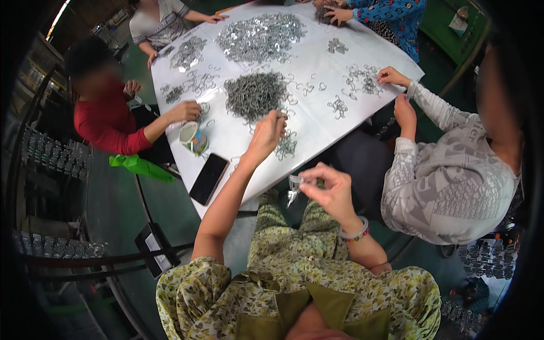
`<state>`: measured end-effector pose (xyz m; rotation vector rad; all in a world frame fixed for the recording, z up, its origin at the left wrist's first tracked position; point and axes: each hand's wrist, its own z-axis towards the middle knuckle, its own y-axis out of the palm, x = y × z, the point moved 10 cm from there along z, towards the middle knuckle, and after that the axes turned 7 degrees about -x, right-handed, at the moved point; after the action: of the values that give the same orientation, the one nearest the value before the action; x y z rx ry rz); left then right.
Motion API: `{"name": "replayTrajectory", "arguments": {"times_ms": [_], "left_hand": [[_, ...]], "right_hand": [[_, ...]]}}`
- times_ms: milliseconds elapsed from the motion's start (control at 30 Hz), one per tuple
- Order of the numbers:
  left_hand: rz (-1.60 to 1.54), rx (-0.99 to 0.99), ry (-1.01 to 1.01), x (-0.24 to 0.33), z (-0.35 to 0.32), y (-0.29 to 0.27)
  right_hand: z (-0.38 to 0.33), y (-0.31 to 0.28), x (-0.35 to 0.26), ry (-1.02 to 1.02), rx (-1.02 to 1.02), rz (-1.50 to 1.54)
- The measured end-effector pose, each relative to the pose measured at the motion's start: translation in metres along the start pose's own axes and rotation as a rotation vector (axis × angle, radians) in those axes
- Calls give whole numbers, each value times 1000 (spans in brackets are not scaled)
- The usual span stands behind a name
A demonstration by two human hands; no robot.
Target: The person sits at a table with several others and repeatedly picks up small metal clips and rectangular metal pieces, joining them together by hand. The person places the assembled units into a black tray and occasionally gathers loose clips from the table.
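Note:
My left hand reaches over the white table, its fingertips pinched together at the near edge of a heap of grey bent-wire hooks. What lies in the pinch is too small to make out. A small loose cluster of the same hooks lies beside that hand. Just off the table's near edge, above my lap, my right hand is closed on a small shiny silver piece, held between thumb and fingers. The piece's lower end hangs down and looks pointed.
A dark phone and a printed paper cup stand left of my left arm. Farther off lies a big heap of flat shiny metal pieces. Co-workers' hands work around the table: a red sleeve left, a patterned grey sleeve right.

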<state>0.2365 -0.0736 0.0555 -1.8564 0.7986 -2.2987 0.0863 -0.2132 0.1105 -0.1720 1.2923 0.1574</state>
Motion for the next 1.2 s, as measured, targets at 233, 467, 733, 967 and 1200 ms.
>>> {"name": "replayTrajectory", "arguments": {"times_ms": [233,467,733,967,1200], "left_hand": [[-295,-48,185,86,-92,-7],[91,45,308,95,-110,13],[103,166,333,94,-87,25],[-427,-31,216,73,-75,33],[-825,-155,88,77,-78,31]], "right_hand": [[5,-1,38,176,23,252],[8,-13,57,125,150,357],[12,-29,50,79,186,199],[12,-36,21,-43,196,-96],[14,-29,14,-60,112,-34]]}}
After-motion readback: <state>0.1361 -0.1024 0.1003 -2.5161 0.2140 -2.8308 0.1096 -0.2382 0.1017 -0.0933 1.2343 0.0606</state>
